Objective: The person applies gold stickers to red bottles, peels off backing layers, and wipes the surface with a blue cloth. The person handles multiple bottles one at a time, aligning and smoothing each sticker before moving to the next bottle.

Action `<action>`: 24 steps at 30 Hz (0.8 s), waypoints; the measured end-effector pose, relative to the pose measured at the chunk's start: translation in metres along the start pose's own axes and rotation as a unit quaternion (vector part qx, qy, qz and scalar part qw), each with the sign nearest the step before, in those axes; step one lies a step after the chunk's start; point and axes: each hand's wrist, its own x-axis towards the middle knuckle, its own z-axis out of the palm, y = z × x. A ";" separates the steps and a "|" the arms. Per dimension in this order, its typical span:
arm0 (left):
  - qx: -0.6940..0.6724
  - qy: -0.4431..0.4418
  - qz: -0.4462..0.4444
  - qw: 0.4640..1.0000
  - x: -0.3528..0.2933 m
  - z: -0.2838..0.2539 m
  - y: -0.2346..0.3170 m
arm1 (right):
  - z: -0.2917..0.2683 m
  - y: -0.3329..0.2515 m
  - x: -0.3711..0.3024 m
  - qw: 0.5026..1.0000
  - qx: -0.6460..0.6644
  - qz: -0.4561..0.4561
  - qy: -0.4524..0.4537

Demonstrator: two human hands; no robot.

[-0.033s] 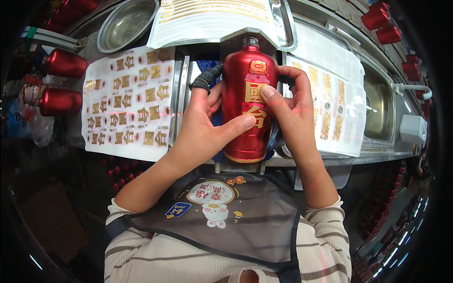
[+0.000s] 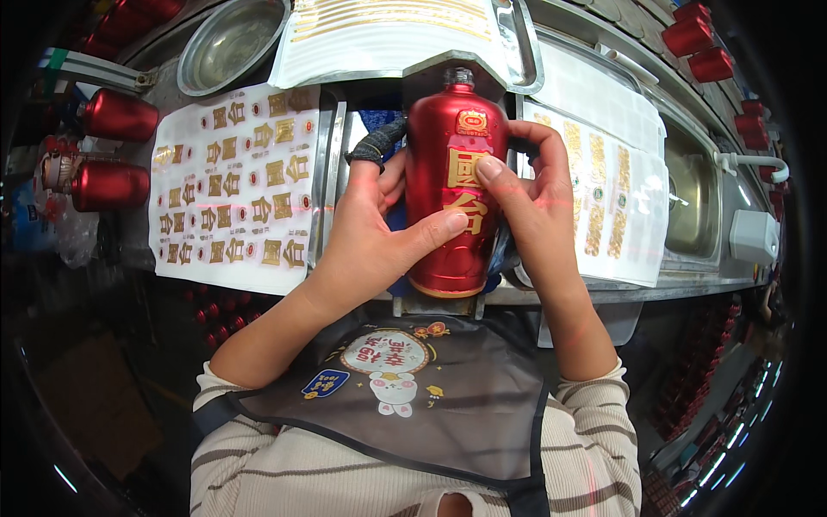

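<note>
L hand & R hand are clasping red bottle b/w them, thumbs pressing gold letters, neck pointing fwd.

Toward twelve o'clock, the bottle is shining smooth and glossy, its gold characters glinting metallically. At eleven, a metal bowl is gleaming; at ten, a paper-like sheet is looking matt beneath shiny labels. At six, the apron is showing a smooth sheen; at four, the knitted sleeve is looking ribbed.

Gold characters on red bottle, white sheet; red characters on apron.
</note>
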 end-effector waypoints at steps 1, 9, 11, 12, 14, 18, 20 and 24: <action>-0.001 0.001 0.000 1.000 0.000 0.000 0.000 | 0.001 0.000 0.000 1.000 0.002 0.000 0.001; 0.003 -0.005 -0.003 1.000 0.000 -0.002 -0.001 | -0.001 0.001 0.000 1.000 0.006 -0.007 -0.004; -0.010 0.003 0.009 1.000 0.002 -0.002 0.001 | -0.003 0.000 0.002 1.000 -0.006 -0.002 -0.006; -0.017 0.007 0.014 1.000 0.004 -0.002 0.003 | -0.004 -0.001 0.003 1.000 -0.005 0.003 -0.005; -0.043 0.039 0.021 0.998 0.015 0.000 0.010 | -0.002 -0.007 0.005 0.999 0.024 0.025 0.001; -0.042 0.052 -0.021 0.998 0.033 0.009 0.029 | -0.002 -0.007 0.008 0.999 -0.010 0.032 0.009; -0.040 0.069 -0.002 0.997 0.036 0.012 0.023 | -0.001 -0.005 0.010 0.999 -0.034 0.024 0.013; -0.041 0.063 -0.003 0.997 0.036 0.010 0.024 | 0.000 -0.006 0.011 0.999 -0.048 0.014 0.010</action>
